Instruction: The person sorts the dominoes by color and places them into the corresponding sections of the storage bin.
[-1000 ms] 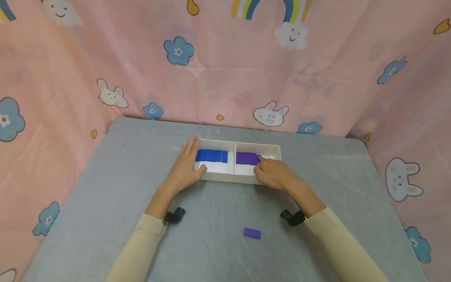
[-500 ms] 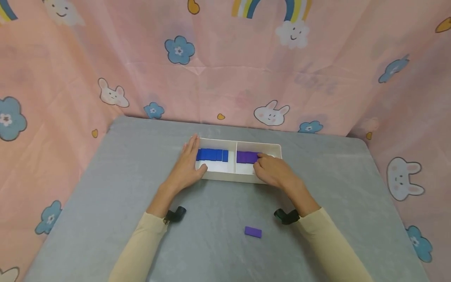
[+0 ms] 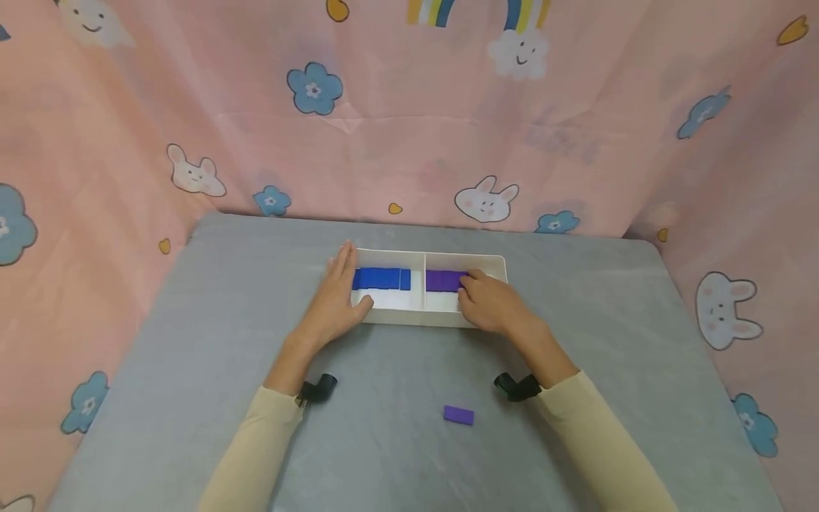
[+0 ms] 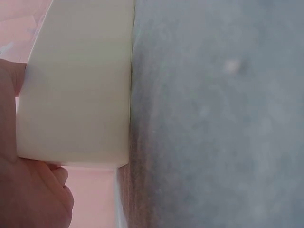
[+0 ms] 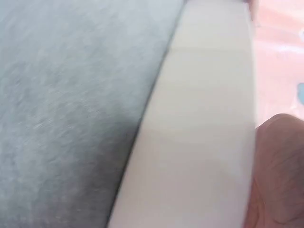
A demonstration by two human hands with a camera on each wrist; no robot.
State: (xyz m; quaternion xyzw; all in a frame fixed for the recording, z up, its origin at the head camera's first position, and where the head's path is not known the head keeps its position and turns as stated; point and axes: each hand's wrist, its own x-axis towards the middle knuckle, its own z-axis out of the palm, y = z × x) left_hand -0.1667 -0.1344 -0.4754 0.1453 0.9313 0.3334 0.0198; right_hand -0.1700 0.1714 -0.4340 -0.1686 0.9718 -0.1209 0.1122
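Observation:
A white two-compartment box (image 3: pixel 390 315) stands on the grey table. My left hand (image 3: pixel 329 306) holds its left end, thumb over the front rim and fingers along the end wall; the left wrist view shows that hand (image 4: pixel 33 190) around the box corner. Blue tiles (image 3: pixel 382 278) lie in a row in the left compartment. In the right one, a row of purple tiles (image 3: pixel 443 281) runs from the divider. My right hand (image 3: pixel 495 302) reaches over the front wall, curled fingers pinching the row's right-end tile, mostly hidden. A loose purple tile (image 3: pixel 458 415) lies nearer me.
The grey cloth-covered table (image 3: pixel 211 341) extends around the box on every side. Behind and beside it hangs a pink patterned curtain (image 3: pixel 384 149). Dark wrist cameras (image 3: pixel 318 388) sit on both wrists.
The right-end purple tile, slightly out of line a second ago, now sits level with its row. My right forearm has shifted a little left. The left hand keeps its place on the box.

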